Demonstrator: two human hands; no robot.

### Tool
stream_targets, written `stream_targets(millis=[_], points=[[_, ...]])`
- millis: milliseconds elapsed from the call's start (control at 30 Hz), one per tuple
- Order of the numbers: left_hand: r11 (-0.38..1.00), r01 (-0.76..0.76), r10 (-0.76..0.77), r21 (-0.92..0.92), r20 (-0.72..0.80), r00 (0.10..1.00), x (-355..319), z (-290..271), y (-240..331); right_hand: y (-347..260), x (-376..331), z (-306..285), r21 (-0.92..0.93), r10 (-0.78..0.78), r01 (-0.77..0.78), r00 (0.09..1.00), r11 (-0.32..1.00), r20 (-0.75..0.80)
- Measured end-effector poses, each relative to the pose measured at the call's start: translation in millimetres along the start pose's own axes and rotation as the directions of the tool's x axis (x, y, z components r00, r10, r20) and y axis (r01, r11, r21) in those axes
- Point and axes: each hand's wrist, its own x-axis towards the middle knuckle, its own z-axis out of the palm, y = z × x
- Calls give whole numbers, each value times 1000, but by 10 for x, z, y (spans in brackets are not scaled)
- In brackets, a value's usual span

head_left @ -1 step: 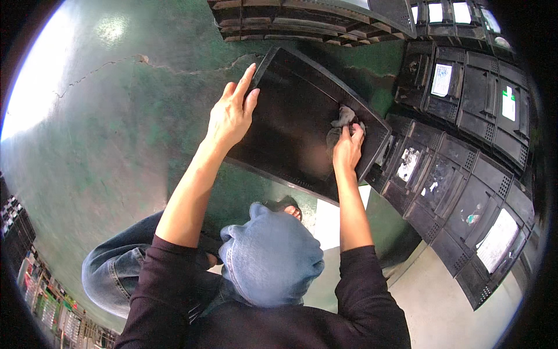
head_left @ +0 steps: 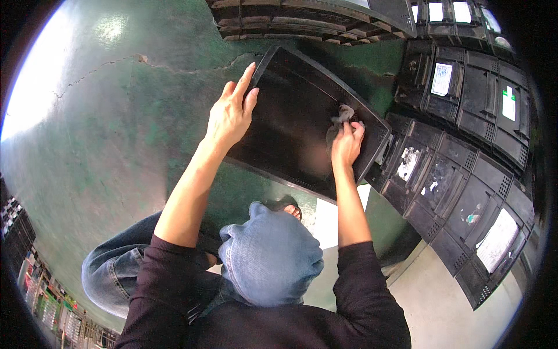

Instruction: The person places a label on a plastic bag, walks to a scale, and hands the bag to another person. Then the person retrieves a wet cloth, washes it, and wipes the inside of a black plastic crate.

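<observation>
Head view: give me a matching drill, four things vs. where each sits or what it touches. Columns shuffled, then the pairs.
Things:
1. left hand
2. right hand
3. grey cloth
4. black panel

Places:
A. under the fingertips, on the dark surface
B. grips the panel's upper left edge
C. tilted above the green floor, held by both hands
D. presses the cloth near the panel's right side

Pairs: 1-B, 2-D, 3-A, 4-C
</observation>
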Motion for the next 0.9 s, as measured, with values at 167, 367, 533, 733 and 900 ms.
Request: stream_targets(millis=[167,367,533,733,900], points=[[999,-52,52,1,-1,999,61,16,-22,-855,289,564,185,-123,193,935,964,-333],[995,-100,100,-17,-16,995,127,35,-113,-1896,476,624,641,-220,350,935,683,-276],[990,-139,139,14,-102,985,147,83,-159,-1713,-112,228,716,-602,416,798,561,7],[993,-111,114,38,-90,989,122,59,-137,-1331,-222,247,640,-864,591,423,491,272],[994,-85,91,65,-98,991,127,67,-124,-343,-231,-173,602,-770,482,438,637,464]])
